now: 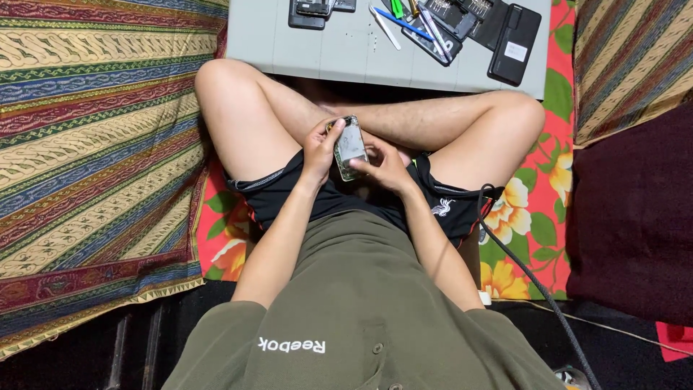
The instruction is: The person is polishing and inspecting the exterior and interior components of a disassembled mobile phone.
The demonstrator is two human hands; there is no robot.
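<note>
From my feed the light is even and soft, coming from overhead, brightest on the pale grey work board (317,50) at the top. The bottom edge falls into deep shadow, and the dark cushion (635,217) at the side loses nearly all detail. A glint of glare sits on the opened phone (350,146) between the hands. Focus is sharp on the striped cloth (94,144); a slight wide-angle stretch bends things near the corners. I see little motion blur.
</note>
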